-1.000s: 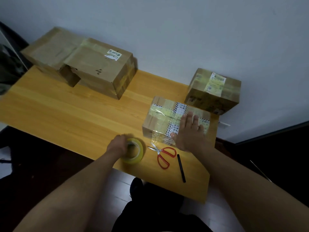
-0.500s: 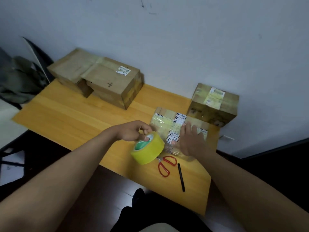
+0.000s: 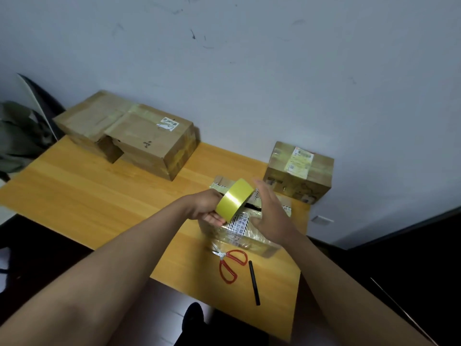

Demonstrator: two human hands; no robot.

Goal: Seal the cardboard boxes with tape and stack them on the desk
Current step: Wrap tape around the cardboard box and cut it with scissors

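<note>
The near box (image 3: 239,233) carries a white strip printed with black characters and hatched black-and-white borders; the characters are too small and blurred to read. The small box (image 3: 299,176) at the far right of the counter (image 3: 99,201) bears two white and yellow shipping labels with barcode-like marks, not legible. The large box (image 3: 149,143) at the far left has a white sticker with a dark drawing and a scrawled mark on its top, neither readable; a second large box (image 3: 87,121) sits touching it on the left, and how the two join cannot be made out. The near box is largely hidden behind both hands and the tape roll (image 3: 234,198), and its near face is covered in glossy clear tape. The left hand (image 3: 207,208) grips the yellow tape roll, fingers curled round it, holding it raised on edge over the near box. The right hand (image 3: 272,216) is open, fingers straight, just right of the roll; whether it touches the roll or the box cannot be told. Red-handled scissors (image 3: 230,264) and a black pen (image 3: 254,283) lie on the counter just in front of the near box.
</note>
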